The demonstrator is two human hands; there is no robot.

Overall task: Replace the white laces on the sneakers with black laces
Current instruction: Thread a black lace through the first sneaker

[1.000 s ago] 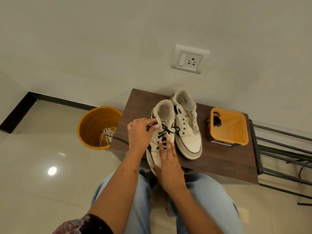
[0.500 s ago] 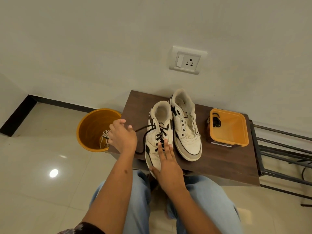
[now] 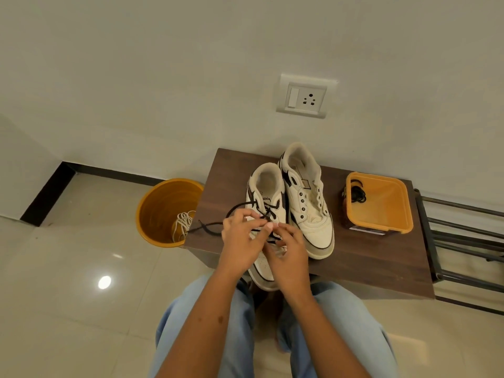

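Two white sneakers stand side by side on a brown table (image 3: 368, 263). The left sneaker (image 3: 266, 184) carries a black lace (image 3: 210, 227) through its eyelets, with a loose loop trailing left over the table. My left hand (image 3: 241, 244) pinches this lace above the shoe's middle. My right hand (image 3: 286, 252) is close beside it, fingers curled at the lace over the toe half. The right sneaker (image 3: 311, 214) has bare eyelets and no lace. Another coiled black lace (image 3: 357, 194) lies in an orange tray (image 3: 381, 214). White laces (image 3: 182, 223) lie in an orange bucket (image 3: 163, 208).
The bucket stands on the tiled floor left of the table. A metal rack (image 3: 463, 241) adjoins the table's right side. A wall socket (image 3: 305, 96) is above the shoes. My knees in light jeans (image 3: 218, 323) are just below the table's front edge.
My left hand, which had pulled the lace out leftwards, came back over the left sneaker. My right hand lifted from pressing flat on the toe and curled its fingers at the lace.
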